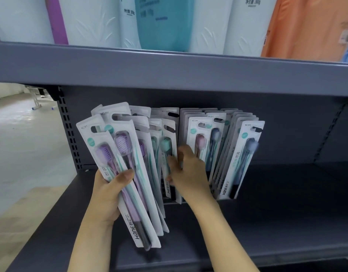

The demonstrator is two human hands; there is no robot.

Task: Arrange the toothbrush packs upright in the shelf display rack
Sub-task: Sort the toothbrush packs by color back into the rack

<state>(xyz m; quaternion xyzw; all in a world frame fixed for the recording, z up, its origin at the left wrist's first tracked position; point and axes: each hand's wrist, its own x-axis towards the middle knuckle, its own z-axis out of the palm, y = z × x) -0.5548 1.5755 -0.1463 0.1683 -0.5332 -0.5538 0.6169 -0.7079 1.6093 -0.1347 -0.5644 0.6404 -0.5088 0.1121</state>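
My left hand [108,195] grips a fanned bundle of several white toothbrush packs [130,173] with purple and teal brushes, held above the shelf front. Behind them, several more packs [234,154] stand upright and lean right in a low dark display rack [170,201] on the grey shelf. My right hand [188,169] reaches into the middle of the rack, its fingers closed on the edge of a standing pack with a teal brush [167,152]. The rack is mostly hidden by packs and hands.
The grey lower shelf [287,213] stretches right and forward of the rack. An upper shelf edge [169,69] hangs above, loaded with large white, teal and orange bags [163,22]. Bare floor [21,144] lies at the left beyond the perforated upright [68,124].
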